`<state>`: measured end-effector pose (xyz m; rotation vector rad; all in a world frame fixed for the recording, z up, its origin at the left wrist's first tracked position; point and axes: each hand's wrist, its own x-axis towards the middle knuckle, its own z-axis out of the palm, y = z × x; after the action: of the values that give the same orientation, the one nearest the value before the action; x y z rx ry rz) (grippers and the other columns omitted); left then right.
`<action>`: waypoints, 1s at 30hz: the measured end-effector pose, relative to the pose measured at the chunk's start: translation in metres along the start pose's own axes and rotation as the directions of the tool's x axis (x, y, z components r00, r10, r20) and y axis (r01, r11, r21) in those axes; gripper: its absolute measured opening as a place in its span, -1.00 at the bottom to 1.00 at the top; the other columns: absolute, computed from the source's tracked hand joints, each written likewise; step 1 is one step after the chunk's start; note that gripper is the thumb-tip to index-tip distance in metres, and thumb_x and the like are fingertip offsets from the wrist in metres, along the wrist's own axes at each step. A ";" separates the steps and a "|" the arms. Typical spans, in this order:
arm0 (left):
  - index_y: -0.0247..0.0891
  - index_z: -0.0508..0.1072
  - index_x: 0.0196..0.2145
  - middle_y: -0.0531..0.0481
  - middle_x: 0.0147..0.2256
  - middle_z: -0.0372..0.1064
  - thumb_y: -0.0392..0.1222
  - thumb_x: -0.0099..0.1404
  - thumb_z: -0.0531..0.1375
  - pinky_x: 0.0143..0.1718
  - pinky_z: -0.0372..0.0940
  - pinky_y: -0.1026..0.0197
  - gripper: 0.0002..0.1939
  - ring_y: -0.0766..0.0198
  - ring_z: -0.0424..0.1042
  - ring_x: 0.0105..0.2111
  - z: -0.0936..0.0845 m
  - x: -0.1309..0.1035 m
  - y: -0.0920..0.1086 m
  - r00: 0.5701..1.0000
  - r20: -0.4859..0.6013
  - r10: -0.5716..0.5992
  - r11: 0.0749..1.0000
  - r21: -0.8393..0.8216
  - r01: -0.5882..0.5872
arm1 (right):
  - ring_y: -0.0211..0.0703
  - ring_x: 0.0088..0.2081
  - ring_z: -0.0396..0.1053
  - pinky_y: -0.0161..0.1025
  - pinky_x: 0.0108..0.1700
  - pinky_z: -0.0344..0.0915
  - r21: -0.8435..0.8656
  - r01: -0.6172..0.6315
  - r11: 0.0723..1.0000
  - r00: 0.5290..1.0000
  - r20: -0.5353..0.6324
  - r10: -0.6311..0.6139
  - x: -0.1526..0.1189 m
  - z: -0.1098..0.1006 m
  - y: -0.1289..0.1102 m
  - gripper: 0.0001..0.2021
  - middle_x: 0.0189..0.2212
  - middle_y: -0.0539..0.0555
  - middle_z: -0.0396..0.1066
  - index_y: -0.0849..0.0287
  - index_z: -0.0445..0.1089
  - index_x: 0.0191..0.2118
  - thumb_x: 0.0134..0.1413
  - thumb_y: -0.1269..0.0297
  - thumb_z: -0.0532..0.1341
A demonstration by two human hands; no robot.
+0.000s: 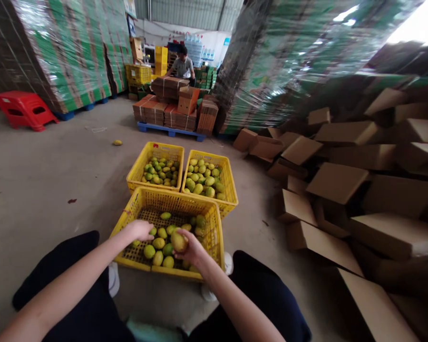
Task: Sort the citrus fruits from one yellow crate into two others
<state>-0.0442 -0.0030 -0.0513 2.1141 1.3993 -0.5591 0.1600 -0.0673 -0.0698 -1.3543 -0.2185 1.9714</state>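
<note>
Toward four o'clock in the near crate (213, 225), the right hand (189, 247) is gripping a yellow fruit (179, 241) by one side, perhaps keeping its skin visible. The left hand (141, 230) is reaching at nine o'clock beside a green fruit (153, 231); I cannot tell whether it is gripping. The near crate is sitting between the shoes (113, 279), probably for easy reach; the left rear crate (142, 164) and right rear crate (228, 181) are standing at eleven and one.
</note>
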 end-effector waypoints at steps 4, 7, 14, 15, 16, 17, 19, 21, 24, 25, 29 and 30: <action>-0.34 0.43 0.08 -0.41 0.10 0.38 -0.09 0.33 0.09 0.12 0.23 -0.14 -0.57 -0.23 0.39 0.11 -0.008 -0.002 0.001 0.996 -0.076 0.053 0.997 0.058 -0.049 | -0.18 -0.67 0.31 -0.28 -0.67 0.24 -0.152 -0.160 0.975 0.985 -0.093 0.147 0.000 0.002 0.002 -0.92 -0.64 -0.01 0.33 0.20 0.34 -0.36 0.11 0.32 0.23; -0.37 0.45 0.05 -0.44 0.05 0.42 -0.07 0.30 0.11 0.07 0.26 -0.17 -0.55 -0.28 0.42 0.06 -0.011 -0.005 0.001 0.994 -0.081 0.069 0.995 0.077 -0.062 | -0.24 -0.61 0.33 -0.32 -0.58 0.31 -0.140 0.054 0.989 0.979 -0.186 -0.080 0.007 0.007 -0.056 -0.89 -0.57 -0.04 0.34 0.21 0.33 -0.22 0.19 0.29 0.20; -0.39 0.39 0.15 -0.47 0.12 0.35 -0.03 0.34 0.06 0.09 0.24 -0.20 -0.47 -0.31 0.39 0.09 -0.013 -0.011 0.003 0.990 -0.084 0.111 0.992 0.077 -0.105 | -0.29 -0.50 0.43 -0.37 -0.46 0.39 -0.265 0.396 0.879 0.872 -0.191 -0.450 0.015 0.001 -0.180 -0.72 -0.32 0.06 0.47 0.21 0.34 -0.01 0.18 0.24 0.21; -0.40 0.40 0.13 -0.48 0.11 0.36 -0.05 0.33 0.08 0.08 0.25 -0.20 -0.49 -0.32 0.39 0.09 -0.012 -0.010 0.002 0.991 -0.082 0.104 0.993 0.071 -0.099 | -0.29 -0.53 0.42 -0.38 -0.49 0.36 -0.320 0.381 0.867 0.876 -0.174 -0.449 0.016 -0.004 -0.175 -0.77 -0.36 0.07 0.48 0.25 0.38 -0.09 0.15 0.30 0.24; -0.40 0.41 0.11 -0.48 0.09 0.38 -0.07 0.31 0.10 0.07 0.25 -0.20 -0.51 -0.32 0.39 0.08 -0.011 -0.008 0.001 0.992 -0.081 0.095 0.994 0.064 -0.090 | -0.29 -0.56 0.40 -0.39 -0.52 0.33 -0.378 0.356 0.854 0.884 -0.158 -0.439 0.017 -0.010 -0.165 -0.83 -0.43 0.06 0.47 0.28 0.42 -0.18 0.10 0.36 0.27; -0.39 0.43 0.09 -0.47 0.08 0.39 -0.10 0.29 0.12 0.07 0.25 -0.19 -0.53 -0.30 0.40 0.07 -0.010 -0.006 -0.001 0.993 -0.079 0.086 0.995 0.055 -0.082 | -0.29 -0.58 0.38 -0.40 -0.53 0.30 -0.434 0.326 0.840 0.894 -0.146 -0.423 0.018 -0.016 -0.153 -0.89 -0.49 0.04 0.45 0.30 0.43 -0.27 0.04 0.42 0.30; -0.32 0.46 0.05 -0.39 0.07 0.42 -0.12 0.24 0.18 0.07 0.27 -0.12 -0.56 -0.23 0.42 0.06 -0.006 0.000 -0.005 0.995 -0.060 0.074 0.997 0.030 -0.072 | -0.28 -0.60 0.36 -0.40 -0.53 0.29 -0.538 0.262 0.801 0.910 -0.138 -0.390 0.020 -0.027 -0.129 -0.88 -0.62 -0.04 0.37 0.26 0.42 -0.43 -0.10 0.55 0.35; -0.24 0.48 -0.01 -0.30 0.05 0.45 -0.12 0.18 0.24 0.07 0.29 -0.02 -0.60 -0.14 0.45 0.05 -0.001 0.008 -0.009 0.998 -0.030 0.063 0.998 -0.006 -0.063 | -0.25 -0.53 0.40 -0.39 -0.45 0.31 -0.631 0.212 0.746 0.913 -0.144 -0.382 0.022 -0.036 -0.110 -0.72 -0.71 -0.14 0.26 0.18 0.35 -0.56 -0.28 0.69 0.37; -0.22 0.51 -0.12 -0.26 0.02 0.47 -0.13 0.14 0.28 0.09 0.27 0.00 -0.68 -0.12 0.44 0.05 0.010 0.022 -0.013 1.000 -0.001 0.026 0.997 -0.071 -0.026 | -0.14 -0.28 0.48 -0.35 -0.26 0.36 -0.751 0.176 0.636 0.900 -0.140 -0.414 0.022 -0.042 -0.096 -0.57 -0.71 -0.15 0.23 0.12 0.22 -0.67 -0.46 0.80 0.35; -0.22 0.52 -0.17 -0.26 0.00 0.48 -0.15 0.14 0.28 0.11 0.24 -0.03 -0.72 -0.14 0.43 0.06 0.016 0.027 -0.014 1.000 0.002 0.007 0.995 -0.097 -0.007 | -0.10 -0.19 0.48 -0.33 -0.20 0.36 -0.784 0.169 0.597 0.896 -0.130 -0.424 0.021 -0.042 -0.095 -0.56 -0.68 -0.12 0.27 0.11 0.20 -0.67 -0.48 0.79 0.37; -0.25 0.47 -0.43 -0.18 -0.26 0.53 -0.26 0.09 0.31 0.14 0.19 -0.06 -0.92 -0.15 0.41 0.03 0.045 0.040 -0.016 0.997 0.029 -0.065 0.968 -0.241 0.070 | 0.05 0.03 0.41 -0.21 -0.01 0.31 -0.874 0.158 0.460 0.896 -0.068 -0.438 0.009 -0.045 -0.095 -0.61 -0.50 0.00 0.46 0.08 0.29 -0.58 -0.45 0.63 0.46; -0.26 0.43 -0.50 -0.14 -0.37 0.51 -0.30 0.06 0.32 0.12 0.20 -0.04 -0.89 -0.13 0.42 0.00 0.054 0.042 -0.016 0.996 0.043 -0.075 0.953 -0.290 0.084 | 0.08 0.07 0.39 -0.18 0.03 0.29 -0.887 0.161 0.434 0.896 -0.053 -0.441 0.005 -0.047 -0.096 -0.63 -0.44 0.03 0.49 0.08 0.32 -0.54 -0.43 0.59 0.48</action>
<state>-0.0457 -0.0023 -0.1216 1.8146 1.4567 -0.3864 0.2446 -0.0069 -0.0451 -2.0025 -1.4009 1.2877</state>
